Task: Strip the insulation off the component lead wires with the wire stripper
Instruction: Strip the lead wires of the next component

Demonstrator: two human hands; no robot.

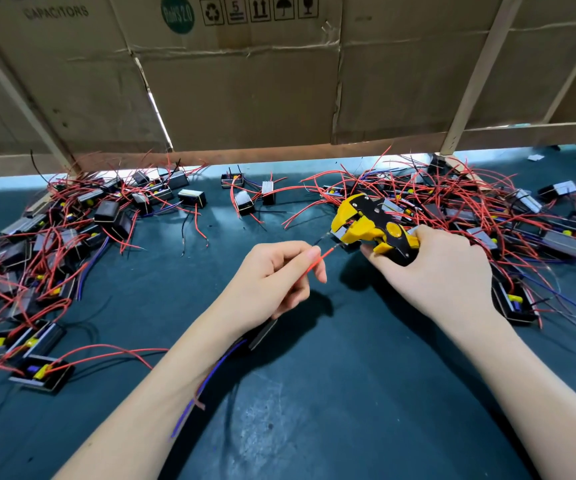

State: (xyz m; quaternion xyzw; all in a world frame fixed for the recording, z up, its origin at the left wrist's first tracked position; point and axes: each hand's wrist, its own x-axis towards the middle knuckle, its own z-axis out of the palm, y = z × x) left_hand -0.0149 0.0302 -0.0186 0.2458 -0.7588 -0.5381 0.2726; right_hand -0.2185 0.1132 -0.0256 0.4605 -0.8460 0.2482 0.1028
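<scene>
Fingers come first: those of the left hand (pixel 279 271) pinch a red lead wire (pixel 316 263) between thumb and forefinger, just short of its tip, probably so the short free end stays stiff enough to aim. Those of the right hand (pixel 442 268) are curled round the handles of the yellow-and-black wire stripper (pixel 366 225), gripping it with its head pointing toward the left hand at the centre of the frame. The wire's tip lies just at the tool's mouth; whether the blades have bitten yet I cannot tell.

By size, then. Cardboard sheets (pixel 245 81) fill the upper half of the frame, propped as a screen behind the work. Below them, the dark green desk (pixel 314 393) spreads across the lower half.

At left, a heap of black components (pixel 47 244) trails red leads; a thicker tangle (pixel 487 209) sits at right, behind the stripper. The split suggests one pile waiting and one finished, though which is which I cannot say.

Under the left wrist lies the component (pixel 262 336) that seems to own the pinched wire, resting on the desk so the lead alone need be lifted, with a blue wire (pixel 189 407) running down beside the forearm.

Judged from this, the step in hand is feeding the wire end into the tool before the squeeze.
</scene>
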